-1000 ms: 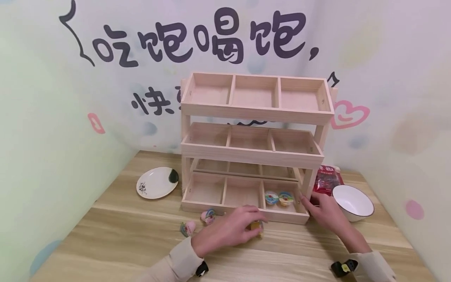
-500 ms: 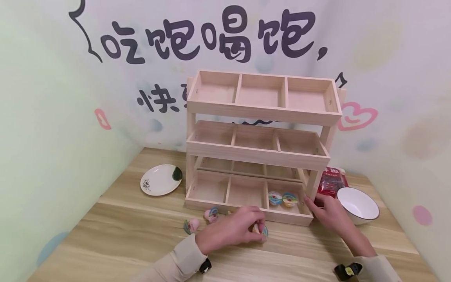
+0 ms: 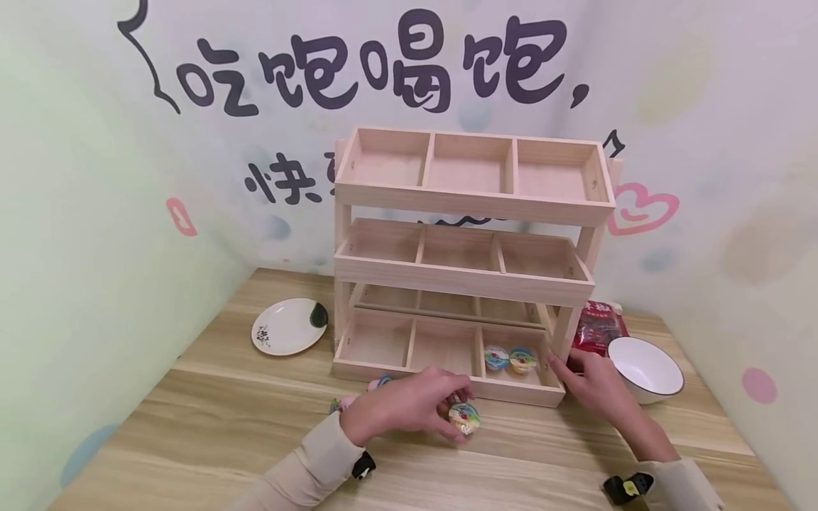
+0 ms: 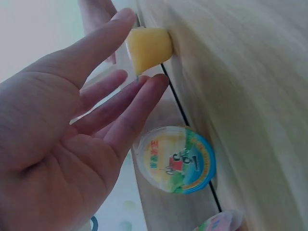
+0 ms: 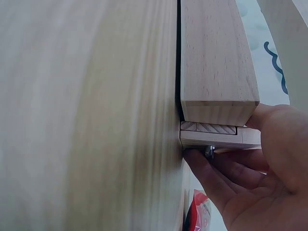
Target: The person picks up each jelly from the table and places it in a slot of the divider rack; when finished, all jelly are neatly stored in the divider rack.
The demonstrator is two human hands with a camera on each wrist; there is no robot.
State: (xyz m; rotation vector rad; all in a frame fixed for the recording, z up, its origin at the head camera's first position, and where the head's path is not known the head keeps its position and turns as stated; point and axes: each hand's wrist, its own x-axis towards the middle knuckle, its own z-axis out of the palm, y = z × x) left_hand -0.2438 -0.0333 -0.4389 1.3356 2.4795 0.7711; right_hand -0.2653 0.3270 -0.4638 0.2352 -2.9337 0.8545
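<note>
My left hand (image 3: 409, 404) is around a yellow jelly cup (image 3: 464, 419) in front of the rack, thumb on one side of its lid and fingertips on the other. In the left wrist view this jelly cup (image 4: 150, 48) has its base toward the table. A second jelly cup (image 4: 175, 159) lies on its side near that hand, and a pink one (image 4: 220, 222) shows partly. My right hand (image 3: 597, 387) grips the lower right end of the three-tier wooden rack (image 3: 463, 273), fingers behind the end panel. Two jelly cups (image 3: 496, 358) sit in the bottom tier's right compartment.
A white oval plate (image 3: 290, 326) lies left of the rack. On the right stand a white bowl (image 3: 645, 369) and, behind it, a red packet (image 3: 598, 326). Pink jelly cups (image 3: 347, 402) are partly hidden behind my left wrist. A printed wall sheet hangs behind.
My left hand has turned the yellow jelly cup from its side until the lid faces up. My right hand has kept its grip on the rack. The head view has shifted slightly.
</note>
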